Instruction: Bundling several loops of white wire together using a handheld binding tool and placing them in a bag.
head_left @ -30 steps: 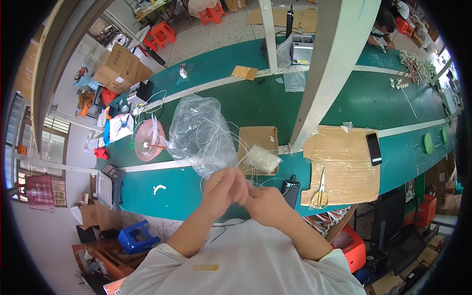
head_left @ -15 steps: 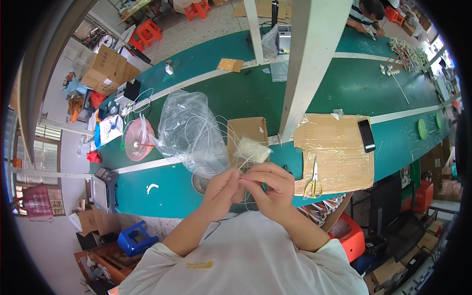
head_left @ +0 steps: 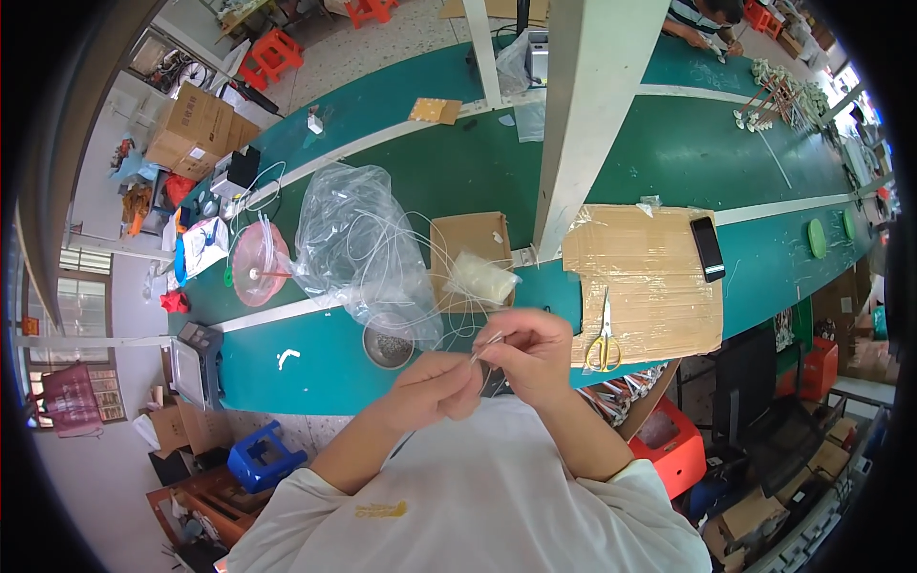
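Close to my body, at the near edge of the green table, my left hand [head_left: 435,387] and my right hand [head_left: 531,356] nearly meet. Both are closed in a pinch on a thin white cord [head_left: 487,345], whose short ends stick out between the fingertips. Whether it is one strand or two I cannot tell. Beyond them, loose white strands loop over a clear plastic bag [head_left: 349,234]. A metal bowl of small grey pieces [head_left: 389,344] stands just past my left hand. Ahead lies a small bag of pale pieces [head_left: 480,279] on an open cardboard box [head_left: 465,236].
At right, yellow-handled scissors [head_left: 604,346] and a black phone [head_left: 707,248] lie on a flat cardboard sheet [head_left: 650,286]. A white post [head_left: 592,115] rises mid-table. A pink dish [head_left: 260,267] and a scale [head_left: 198,365] stand left. A co-worker [head_left: 705,24] sits far right.
My hands have shifted slightly down, and the left has turned and lowered more, baring the metal bowl. Cord ends now show above my fingertips. The whole view has shifted a little.
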The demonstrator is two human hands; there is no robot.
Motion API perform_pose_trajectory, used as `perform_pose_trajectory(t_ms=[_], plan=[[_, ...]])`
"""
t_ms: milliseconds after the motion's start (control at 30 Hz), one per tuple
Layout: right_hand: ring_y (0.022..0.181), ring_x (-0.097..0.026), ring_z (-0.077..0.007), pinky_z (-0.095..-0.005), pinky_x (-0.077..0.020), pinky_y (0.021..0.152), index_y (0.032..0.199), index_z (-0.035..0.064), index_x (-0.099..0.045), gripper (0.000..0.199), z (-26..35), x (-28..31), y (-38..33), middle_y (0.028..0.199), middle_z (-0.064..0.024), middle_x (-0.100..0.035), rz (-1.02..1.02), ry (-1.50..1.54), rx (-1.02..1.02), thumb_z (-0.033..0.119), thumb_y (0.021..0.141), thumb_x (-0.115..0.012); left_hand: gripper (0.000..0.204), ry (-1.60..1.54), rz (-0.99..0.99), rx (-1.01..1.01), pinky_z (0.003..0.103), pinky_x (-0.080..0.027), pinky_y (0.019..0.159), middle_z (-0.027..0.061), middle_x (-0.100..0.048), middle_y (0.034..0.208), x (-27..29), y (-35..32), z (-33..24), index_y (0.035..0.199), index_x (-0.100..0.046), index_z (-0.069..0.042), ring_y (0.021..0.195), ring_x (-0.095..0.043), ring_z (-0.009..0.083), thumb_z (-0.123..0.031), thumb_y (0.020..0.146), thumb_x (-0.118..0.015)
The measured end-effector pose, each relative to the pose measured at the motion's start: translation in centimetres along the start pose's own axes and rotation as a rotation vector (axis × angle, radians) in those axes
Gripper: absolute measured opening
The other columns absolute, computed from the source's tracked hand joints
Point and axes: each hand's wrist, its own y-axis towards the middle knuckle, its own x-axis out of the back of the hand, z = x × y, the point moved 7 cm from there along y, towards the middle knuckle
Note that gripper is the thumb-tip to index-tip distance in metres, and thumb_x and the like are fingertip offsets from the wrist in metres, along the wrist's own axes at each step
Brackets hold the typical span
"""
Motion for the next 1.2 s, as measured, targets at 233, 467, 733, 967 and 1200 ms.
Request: perform_pose_trajectory(t_ms=[233,467,733,967,1200], plan=[[0.067,-0.062,-0.0158,-0.0236,-0.0497,0.060,0.090,-0.0048,-0.066,0.017,2.1,0.0,-0.2,0.083,-0.0129,-0.066,0.082,-0.662,0.383,-0.009,0.074,-0.063,0.035,0.222,-0.313,0.006,0.025,-0.022,0.046,-0.0037,-0.031,0.059,1.2,0.3,0.3,0.078,-0.043,-0.006,0.049,-0.027,0.0078,-0.034,0.098,-0.037],[0.067,-0.062,-0.0221,-0.0306,-0.0485,0.061,0.096,-0.0034,-0.062,0.016,1.0,-3.7,-0.7,0.078,-0.0096,-0.065,0.054,-0.535,0.493,0.006,0.084,-0.055,0.035,0.333,-0.356,-0.548,0.024,-0.028,0.046,-0.0017,-0.040,0.057,-0.7,-1.6,-4.2,0.075,-0.045,-0.008,0.050,-0.034,0.0071,-0.032,0.099,-0.036],[0.054,-0.059,-0.0226,-0.0326,-0.0434,0.049,0.075,0.0022,-0.059,0.012,7.4,0.2,0.8,0.063,-0.0080,-0.059,0.708,-0.990,0.093,0.010,0.084,-0.060,0.031,0.446,-0.223,-1.144,0.026,-0.014,0.045,-0.0027,-0.019,0.057,-4.4,-19.4,-22.9,0.070,-0.031,-0.012,0.049,-0.016,0.0086,-0.023,0.100,-0.034],[0.065,-0.065,-0.0255,-0.0297,-0.0478,0.053,0.084,-0.0019,-0.063,0.006,12.3,-1.7,1.9,0.072,-0.0127,-0.065,0.786,-1.084,0.229,0.003,0.082,-0.061,0.032,0.894,-1.088,-1.317,0.026,-0.017,0.049,-0.0032,-0.020,0.059,0.5,-33.7,-25.3,0.069,-0.033,-0.011,0.052,-0.019,0.0087,-0.023,0.098,-0.037],[0.056,-0.060,-0.0236,-0.0298,-0.0444,0.051,0.084,0.0004,-0.065,0.005,8.3,-2.5,1.5,0.070,-0.0111,-0.065,0.593,-1.162,0.315,0.002,0.082,-0.060,0.032,0.345,-0.832,-1.001,0.023,-0.017,0.046,-0.0011,-0.026,0.059,11.3,-23.1,-18.1,0.078,-0.041,-0.006,0.050,-0.021,0.0075,-0.031,0.097,-0.044]])
